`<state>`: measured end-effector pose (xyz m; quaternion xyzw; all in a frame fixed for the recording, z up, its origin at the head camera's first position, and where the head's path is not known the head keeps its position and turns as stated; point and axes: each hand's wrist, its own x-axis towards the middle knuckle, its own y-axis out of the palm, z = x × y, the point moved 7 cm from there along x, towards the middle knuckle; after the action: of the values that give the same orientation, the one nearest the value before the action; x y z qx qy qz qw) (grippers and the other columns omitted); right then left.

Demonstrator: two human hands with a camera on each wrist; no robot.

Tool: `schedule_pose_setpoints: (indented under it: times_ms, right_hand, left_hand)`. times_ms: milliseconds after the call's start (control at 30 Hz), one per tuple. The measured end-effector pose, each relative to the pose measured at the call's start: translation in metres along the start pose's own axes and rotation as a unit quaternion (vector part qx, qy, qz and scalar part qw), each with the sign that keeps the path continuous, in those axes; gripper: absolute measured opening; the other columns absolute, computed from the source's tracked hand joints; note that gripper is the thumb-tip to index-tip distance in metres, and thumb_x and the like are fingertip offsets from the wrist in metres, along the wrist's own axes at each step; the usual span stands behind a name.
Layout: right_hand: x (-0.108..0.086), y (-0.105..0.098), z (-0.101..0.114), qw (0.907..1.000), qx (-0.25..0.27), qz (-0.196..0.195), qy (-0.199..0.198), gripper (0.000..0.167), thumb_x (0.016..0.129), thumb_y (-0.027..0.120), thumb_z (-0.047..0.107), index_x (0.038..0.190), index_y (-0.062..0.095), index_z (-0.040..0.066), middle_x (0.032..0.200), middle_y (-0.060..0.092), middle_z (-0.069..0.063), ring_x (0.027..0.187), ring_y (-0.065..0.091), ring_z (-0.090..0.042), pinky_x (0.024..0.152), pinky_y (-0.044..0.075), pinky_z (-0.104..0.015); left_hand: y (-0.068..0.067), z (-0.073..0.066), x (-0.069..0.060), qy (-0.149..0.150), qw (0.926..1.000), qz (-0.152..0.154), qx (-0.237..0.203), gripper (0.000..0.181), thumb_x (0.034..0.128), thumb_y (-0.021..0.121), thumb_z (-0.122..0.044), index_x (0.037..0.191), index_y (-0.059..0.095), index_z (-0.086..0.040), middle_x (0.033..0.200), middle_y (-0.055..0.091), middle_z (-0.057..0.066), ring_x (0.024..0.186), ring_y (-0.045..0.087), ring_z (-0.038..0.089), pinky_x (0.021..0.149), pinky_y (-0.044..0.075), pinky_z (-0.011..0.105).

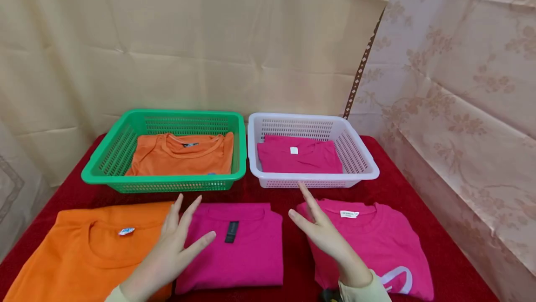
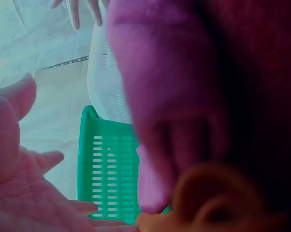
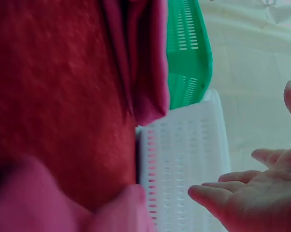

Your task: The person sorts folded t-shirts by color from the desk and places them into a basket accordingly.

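My left hand (image 1: 169,246) hovers with spread fingers over the gap between an orange T-shirt (image 1: 71,255) and a magenta T-shirt (image 1: 247,260), holding nothing. My right hand (image 1: 324,234), fingers likewise extended, is above the left part of a pink T-shirt (image 1: 398,237) with a white print. All three shirts lie folded along the front of the table. Behind them, a green basket (image 1: 163,179) contains a folded orange shirt (image 1: 184,155), and a white basket (image 1: 314,177) contains a folded pink shirt (image 1: 301,157). Both wrist views show the palms with nothing in them.
Dark red cloth (image 1: 423,218) covers the table. The two baskets stand side by side near the back edge. A beige curtain (image 1: 209,41) hangs behind them, and a floral curtain (image 1: 469,83) runs along the right side.
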<state>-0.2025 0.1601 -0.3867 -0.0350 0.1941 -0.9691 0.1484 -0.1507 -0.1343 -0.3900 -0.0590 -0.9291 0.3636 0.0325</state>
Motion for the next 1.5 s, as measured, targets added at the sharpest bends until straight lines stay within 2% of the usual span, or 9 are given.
schedule_pose_setpoints:
  times_ms: [333,533,733,867,1000,1100,1233,1333,1500]
  right_hand:
    - [0.002,0.022,-0.017,0.9938,0.067,0.078,0.042,0.073,0.102,0.055,0.025,0.161,0.013,0.021,0.166,0.007,-0.017,0.151,0.012,-0.044,0.120,0.018,-0.059]
    - [0.003,0.025,-0.030,0.9852,0.127,0.096,0.064,0.072,0.104,0.050,0.027,0.161,0.007,0.015,0.165,0.008,-0.023,0.147,0.022,-0.048,0.118,0.027,-0.057]
    - [0.005,0.023,-0.042,0.9671,0.218,0.096,0.090,0.069,0.105,0.047,0.030,0.160,0.008,0.012,0.162,0.015,-0.026,0.140,0.038,-0.041,0.114,0.039,-0.040]
    - [0.004,0.030,-0.044,0.9504,0.261,0.138,0.098,0.070,0.106,0.045,0.027,0.160,0.004,0.013,0.160,0.016,-0.030,0.130,0.050,-0.026,0.110,0.043,-0.036]
    - [0.002,0.036,-0.044,0.9347,0.289,0.180,0.103,0.071,0.106,0.046,0.022,0.160,0.002,0.015,0.160,0.015,-0.029,0.126,0.055,-0.020,0.107,0.045,-0.034]
    - [0.002,0.039,-0.044,0.9314,0.293,0.188,0.107,0.070,0.105,0.048,0.020,0.160,0.005,0.015,0.157,0.024,-0.027,0.123,0.057,-0.019,0.105,0.047,-0.034]
    - [0.001,0.042,-0.046,0.9333,0.275,0.197,0.121,0.067,0.103,0.051,0.020,0.159,0.014,0.015,0.129,0.053,-0.013,0.107,0.064,-0.014,0.098,0.051,-0.033]
    - [-0.002,0.049,-0.047,0.9291,0.264,0.227,0.124,0.063,0.102,0.054,0.020,0.157,0.024,0.013,0.112,0.062,-0.002,0.100,0.066,-0.013,0.094,0.053,-0.033]
    - [-0.010,0.061,-0.048,0.9102,0.267,0.296,0.113,0.053,0.101,0.056,0.017,0.148,0.041,-0.001,0.128,0.066,-0.005,0.114,0.065,-0.015,0.098,0.054,-0.036]
  left_hand:
    - [0.007,0.007,0.004,0.006,0.9979,-0.020,-0.062,0.065,0.0974,0.059,-0.045,0.154,0.033,-0.026,0.163,0.009,0.022,0.145,0.017,0.051,0.099,0.030,0.078]
    - [0.015,0.018,0.009,-0.006,0.9949,-0.001,-0.100,0.065,0.0983,0.058,-0.044,0.153,0.035,-0.017,0.163,0.013,0.021,0.145,0.020,0.048,0.105,0.031,0.073]
    - [0.014,0.023,0.010,0.014,0.9903,-0.023,-0.136,0.056,0.0997,0.059,-0.033,0.147,0.045,-0.008,0.159,0.028,0.021,0.143,0.032,0.044,0.111,0.036,0.057]
    - [0.012,0.023,0.009,0.023,0.9885,-0.033,-0.146,0.050,0.0996,0.060,-0.028,0.144,0.050,-0.006,0.153,0.041,0.020,0.139,0.042,0.040,0.109,0.040,0.051]
    - [0.013,0.023,0.008,0.012,0.9907,-0.022,-0.134,0.050,0.0985,0.062,-0.031,0.142,0.052,-0.008,0.149,0.047,0.015,0.139,0.044,0.033,0.110,0.041,0.047]
    - [0.015,0.025,0.007,-0.001,0.9927,-0.005,-0.121,0.051,0.0979,0.062,-0.035,0.142,0.053,-0.011,0.150,0.047,0.012,0.139,0.044,0.031,0.111,0.040,0.048]
    - [0.015,0.026,0.007,-0.006,0.9936,0.003,-0.113,0.053,0.0968,0.063,-0.039,0.142,0.053,-0.014,0.150,0.047,0.011,0.139,0.043,0.032,0.111,0.039,0.051]
    - [0.015,0.027,0.006,0.001,0.9952,0.003,-0.098,0.053,0.0954,0.065,-0.039,0.141,0.054,-0.015,0.149,0.048,0.011,0.139,0.044,0.033,0.110,0.039,0.054]
    - [0.017,0.027,0.007,0.022,0.9969,0.012,-0.075,0.055,0.0922,0.069,-0.039,0.139,0.057,-0.011,0.150,0.047,0.015,0.139,0.041,0.041,0.108,0.036,0.061]
